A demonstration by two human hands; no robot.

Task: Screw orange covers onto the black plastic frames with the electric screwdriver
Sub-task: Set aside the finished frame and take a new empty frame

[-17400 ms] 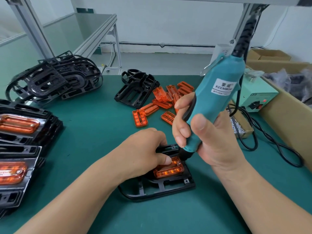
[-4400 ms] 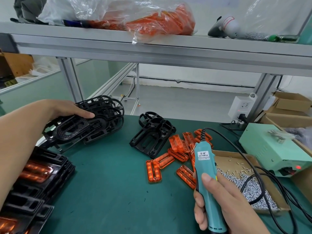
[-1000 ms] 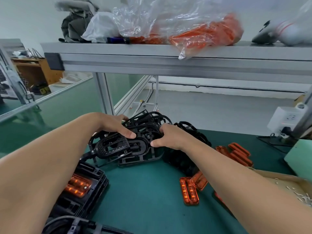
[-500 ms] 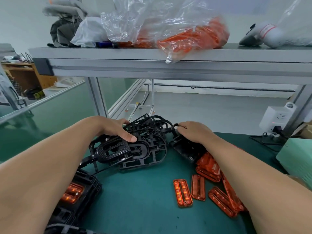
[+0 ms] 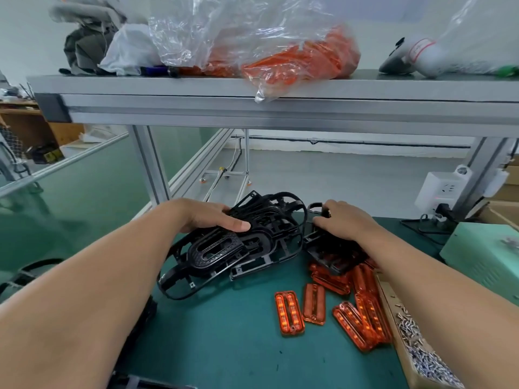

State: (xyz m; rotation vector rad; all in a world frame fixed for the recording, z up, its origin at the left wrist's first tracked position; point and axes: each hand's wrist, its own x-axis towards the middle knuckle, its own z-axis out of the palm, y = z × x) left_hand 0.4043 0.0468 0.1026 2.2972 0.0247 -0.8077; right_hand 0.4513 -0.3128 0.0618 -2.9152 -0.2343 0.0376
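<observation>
Head view: left hand [image 5: 207, 217] still grips frames [image 5: 224, 249]; right hand [image 5: 346, 224] now grasps neighbouring stack [image 5: 331, 256].

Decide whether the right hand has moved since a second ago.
Yes: the right hand shifted rightward off the big frame pile onto the smaller frame stack behind the orange covers.

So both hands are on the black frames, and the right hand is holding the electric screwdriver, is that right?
Not quite: the head view shows no screwdriver in the right hand, and none in sight. The right hand grips the smaller pile of black frames, while the left hand holds the larger pile of black frames.
</observation>
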